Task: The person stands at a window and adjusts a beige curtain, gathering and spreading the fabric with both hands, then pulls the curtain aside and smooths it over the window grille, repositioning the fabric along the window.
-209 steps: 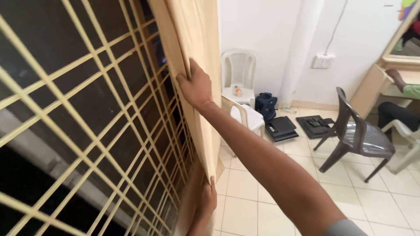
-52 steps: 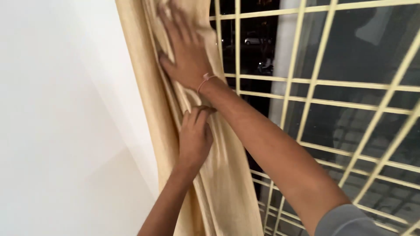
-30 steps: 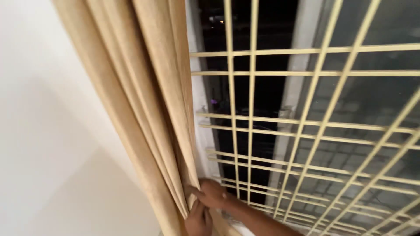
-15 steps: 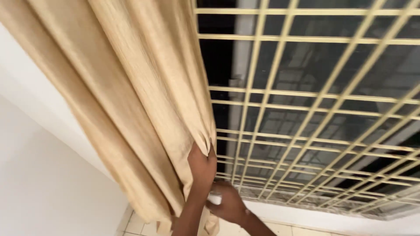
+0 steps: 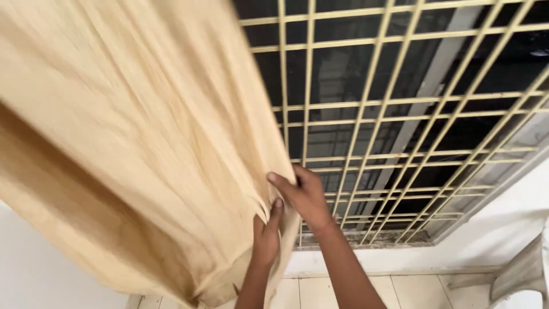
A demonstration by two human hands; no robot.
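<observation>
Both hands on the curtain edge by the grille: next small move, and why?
Probably draw the curtain edge a little further right across the grille. Both the left hand and right hand pinch that edge low down, the fabric is bunched at left, and most of the dark window is uncovered.

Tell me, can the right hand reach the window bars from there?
Probably yes. The right hand grips the curtain edge right in front of the window bars, and nothing lies between them.
</observation>
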